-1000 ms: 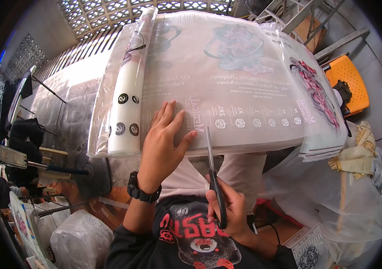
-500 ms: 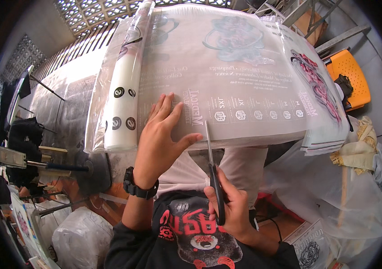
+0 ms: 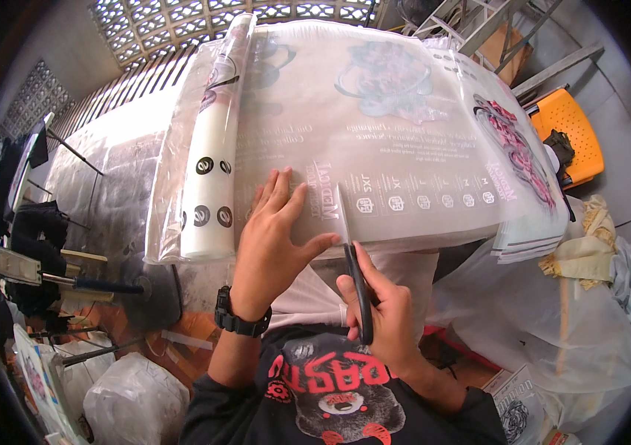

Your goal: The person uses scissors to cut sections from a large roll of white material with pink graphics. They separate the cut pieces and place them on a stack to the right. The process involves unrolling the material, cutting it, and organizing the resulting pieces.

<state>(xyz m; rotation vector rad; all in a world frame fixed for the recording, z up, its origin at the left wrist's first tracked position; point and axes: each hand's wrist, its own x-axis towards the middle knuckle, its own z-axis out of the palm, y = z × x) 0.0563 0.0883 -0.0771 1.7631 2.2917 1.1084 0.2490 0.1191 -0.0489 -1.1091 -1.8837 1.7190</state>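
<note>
A wide translucent printed film sheet is spread in front of me, showing mirrored lettering and a row of small tags near its front edge. My left hand lies flat on it, fingers spread and thumb pointing toward the scissors. In my right hand are black-handled scissors, held at the front edge, blades pointing away from me over the sheet. Whether the lower blade is beneath the film is hard to see. Left of my left hand, a film roll lies along the sheet.
An orange perforated plastic seat stands at the far right, near a metal ladder. Cream and grey cloths and clear plastic sheeting lie at right. Plastic bags sit at lower left, below metal equipment.
My right hand and the scissors have moved forward, so the blades reach further over the film. My left hand stays flat on the sheet; the whole view has shifted slightly.
</note>
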